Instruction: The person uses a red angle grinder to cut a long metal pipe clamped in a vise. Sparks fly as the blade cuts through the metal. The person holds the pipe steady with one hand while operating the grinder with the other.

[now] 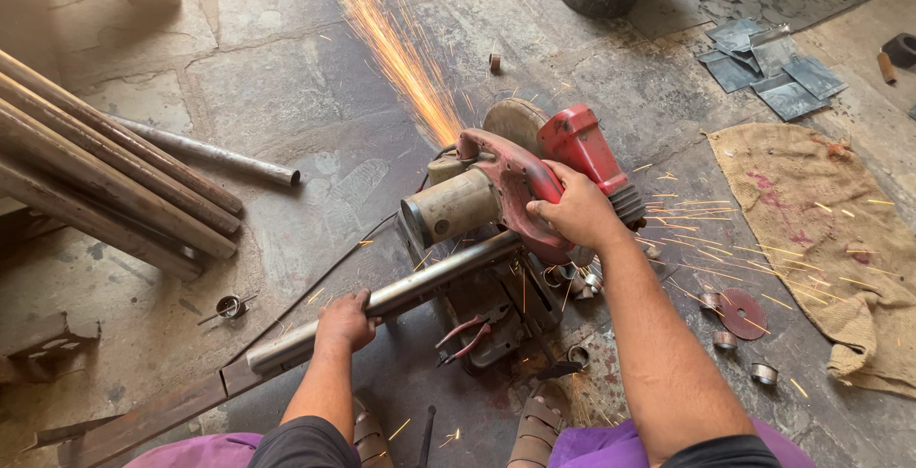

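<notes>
My right hand (575,210) is wrapped around the saw (520,177) handle, my left hand (345,322) clamped on the pipe (420,287) under the saw. Sparks (396,43) fly behind it; a slack grip could let the pipe kick.

A metal workshop: a sparking chop saw (515,182), stacked steel pipes (105,182), cut rings on stone floor (277,58).

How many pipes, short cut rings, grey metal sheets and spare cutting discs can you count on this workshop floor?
Pipes: 6, namely 4 stacked, 1 loose and 1 in the saw under the left hand
Cut rings: about 7, e.g.; some are hard to tell apart
Grey sheets: about 5
Spare discs: 1
Total: about 19
</notes>
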